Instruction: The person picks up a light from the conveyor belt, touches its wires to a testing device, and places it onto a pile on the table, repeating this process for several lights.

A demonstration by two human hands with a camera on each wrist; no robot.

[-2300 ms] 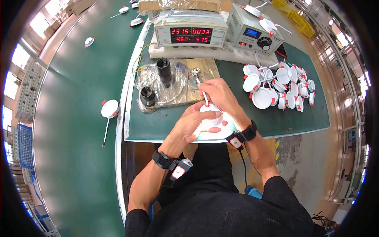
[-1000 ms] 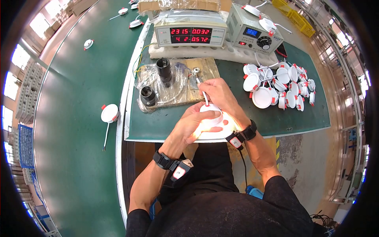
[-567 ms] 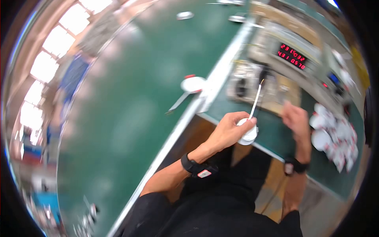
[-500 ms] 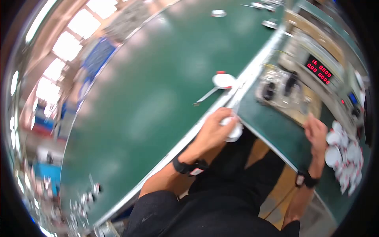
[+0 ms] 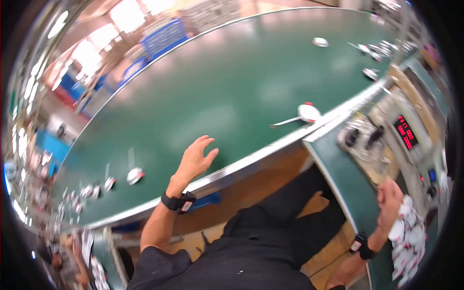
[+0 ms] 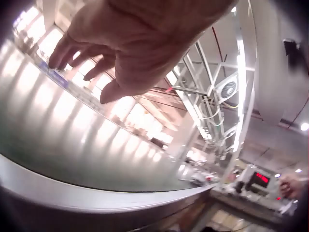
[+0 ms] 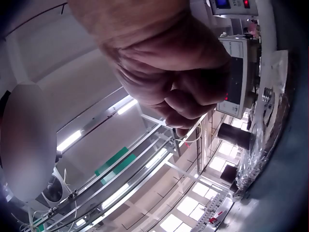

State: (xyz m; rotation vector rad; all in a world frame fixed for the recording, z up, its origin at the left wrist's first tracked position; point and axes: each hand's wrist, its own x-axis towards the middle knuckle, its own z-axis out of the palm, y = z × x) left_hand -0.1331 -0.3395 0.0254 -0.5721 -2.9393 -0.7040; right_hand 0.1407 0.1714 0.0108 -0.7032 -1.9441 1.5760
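Note:
My left hand (image 5: 195, 159) is over the green belt (image 5: 232, 92), fingers spread and nothing in its grasp. In the left wrist view the left hand (image 6: 140, 48) also shows separated fingers. A white round lamp (image 5: 309, 113) with a cable lies on the belt to its right; another lamp (image 5: 135, 175) lies to its left. The right hand (image 5: 389, 200) is at the near end of the wooden board (image 5: 389, 166). Curled fingers show on the right hand (image 7: 178, 72) in the right wrist view, with no held thing visible.
Plastic-wrapped black sockets (image 5: 352, 137) stand on the board beside a red-digit meter (image 5: 405, 131). Piled white lamps (image 5: 408, 237) lie near the right forearm. A metal rail (image 5: 261, 157) edges the belt. More lamps (image 5: 92, 191) lie at the belt's far left.
The view has swung left. My left hand has left the worktable, let go of the white lamp and opened over the belt. The right hand has released the cable; the meter's digits have changed.

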